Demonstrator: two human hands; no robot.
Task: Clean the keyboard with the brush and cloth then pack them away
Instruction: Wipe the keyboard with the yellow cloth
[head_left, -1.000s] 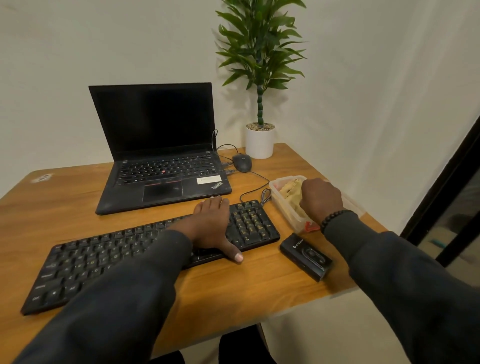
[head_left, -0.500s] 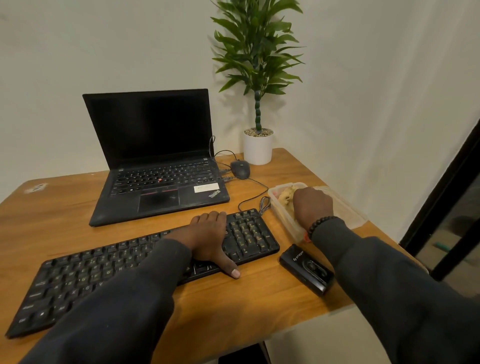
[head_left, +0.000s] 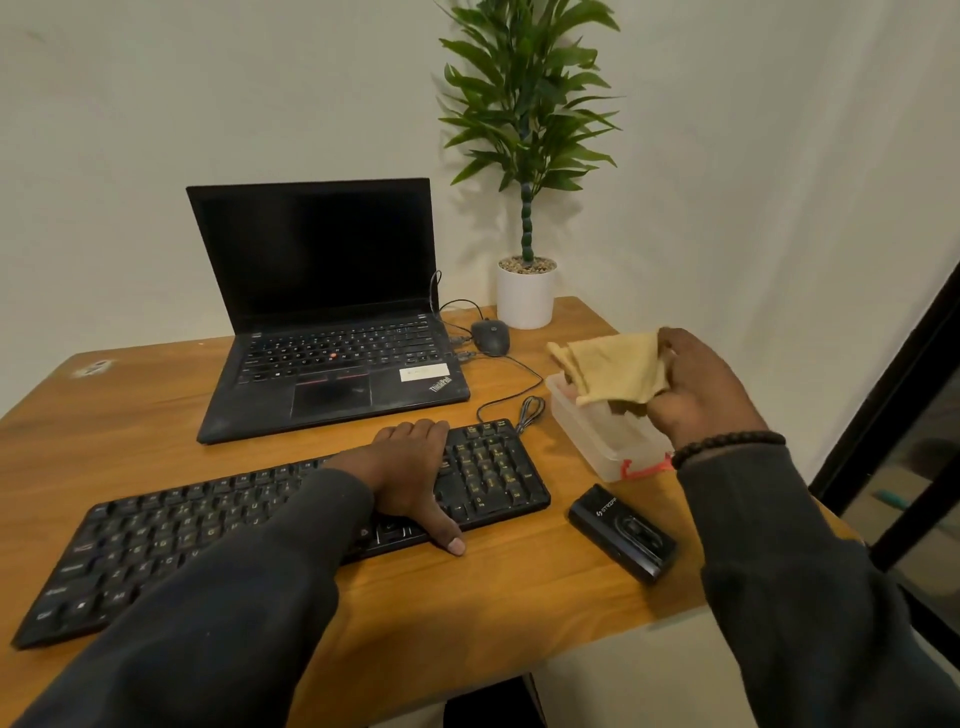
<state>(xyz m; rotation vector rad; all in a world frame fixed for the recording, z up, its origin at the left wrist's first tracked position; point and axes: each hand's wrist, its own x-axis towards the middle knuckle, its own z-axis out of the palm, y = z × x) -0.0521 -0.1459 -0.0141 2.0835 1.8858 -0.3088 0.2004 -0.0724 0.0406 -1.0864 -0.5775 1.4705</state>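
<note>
Head view: the right hand (head_left: 696, 387) pinches the tan cloth (head_left: 613, 369) above the clear box (head_left: 605, 441) at 2 o'clock, while the left hand (head_left: 410, 475) lies flat, fingers together, on the keyboard (head_left: 488, 467). Best to lift the cloth clear of the box rim, then wipe toward 9 o'clock with the keyboard pinned; no brush shows.

**Left hand flat, right hand raised and pinching**

Left hand (head_left: 410, 475) lying palm down, fingers straight and together, thumb splayed out toward the near side. Left forearm in a dark sleeve, stretched forward from lower left. Right hand (head_left: 698, 389) lifted, fingers and thumb curled, pinching the cloth (head_left: 615, 371). Beaded bracelet (head_left: 727, 447) around the right wrist, dark sleeve below it.
</note>
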